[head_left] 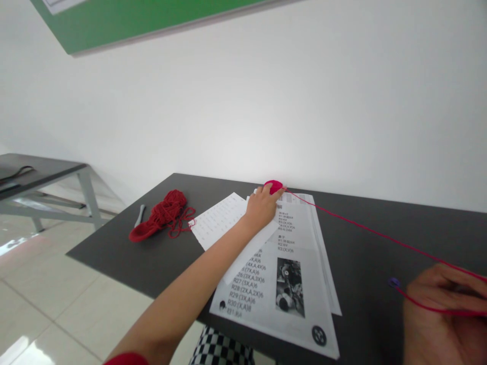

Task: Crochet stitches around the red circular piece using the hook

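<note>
My left hand (264,203) reaches to the far edge of the table, its fingers around the near side of a bright pinkish-red ball of yarn (273,185). From that ball a taut yarn strand (355,223) runs across to the right. Partly cut off at the right edge, my right hand (443,317) is closed on the strand. A loose piece of yarn crosses its fingers too, and a small purple object (394,282) shows at the end of that piece. Whatever else lies inside the right hand is hidden.
Printed pattern sheets (258,314) lie overlapping under my left forearm. To the left are a darker red yarn bundle (169,208), a red crocheted piece (142,231) and a grey-handled tool (140,215). The dark table (125,263) meets a white wall. Another table (41,172) stands at far left.
</note>
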Available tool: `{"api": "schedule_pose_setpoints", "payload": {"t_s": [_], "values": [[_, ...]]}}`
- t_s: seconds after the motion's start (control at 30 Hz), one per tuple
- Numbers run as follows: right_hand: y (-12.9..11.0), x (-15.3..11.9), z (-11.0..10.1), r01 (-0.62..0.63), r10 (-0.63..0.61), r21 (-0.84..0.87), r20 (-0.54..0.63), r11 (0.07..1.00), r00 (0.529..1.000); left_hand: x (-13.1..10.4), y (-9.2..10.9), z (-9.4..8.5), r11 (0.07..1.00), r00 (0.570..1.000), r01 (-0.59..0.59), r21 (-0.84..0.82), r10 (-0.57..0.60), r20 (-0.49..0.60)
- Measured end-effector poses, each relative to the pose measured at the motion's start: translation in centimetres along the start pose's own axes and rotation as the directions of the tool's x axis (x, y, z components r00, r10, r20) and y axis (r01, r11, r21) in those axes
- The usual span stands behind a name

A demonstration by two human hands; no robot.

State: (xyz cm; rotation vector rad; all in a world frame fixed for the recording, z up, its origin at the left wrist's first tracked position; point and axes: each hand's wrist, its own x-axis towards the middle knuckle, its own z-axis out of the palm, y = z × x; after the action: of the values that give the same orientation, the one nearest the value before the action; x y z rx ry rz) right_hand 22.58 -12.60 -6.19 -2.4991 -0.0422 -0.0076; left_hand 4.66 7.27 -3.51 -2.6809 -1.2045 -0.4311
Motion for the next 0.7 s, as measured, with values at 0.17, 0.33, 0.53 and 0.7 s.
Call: {"api": "schedule_pose_setpoints", "payload": {"t_s": [0.17, 0.33, 0.53, 0.7], "values": [[-0.3, 0.1, 0.1, -0.047, 0.048, 0.084, 0.001, 0.995, 0.999, -0.1, 0.3, 0.1, 0.997, 0.995, 0.003, -0.075, -0.010, -0.097], [-0.1, 0.4, -0.1, -0.094, 0.095, 0.162, 0.000, 0.982, 0.995, 0.9, -0.8, -0.3, 0.939, 0.954, 0.165, -0.303, -0.229, -0.191], [1.2, 0.8, -0.1, -0.122, 0.120, 0.256, 0.024, 0.959, 0.992, 2.2, -5.0, -1.4, 0.708, 0.871, 0.269, -0.653, -0.468, -0.149], [4.1, 1.1, -0.1, -0.127, 0.116, 0.346, 0.051, 0.929, 0.992, 1.4, -8.3, -1.4, 0.370, 0.772, 0.356, -0.858, -0.634, 0.047]]}}
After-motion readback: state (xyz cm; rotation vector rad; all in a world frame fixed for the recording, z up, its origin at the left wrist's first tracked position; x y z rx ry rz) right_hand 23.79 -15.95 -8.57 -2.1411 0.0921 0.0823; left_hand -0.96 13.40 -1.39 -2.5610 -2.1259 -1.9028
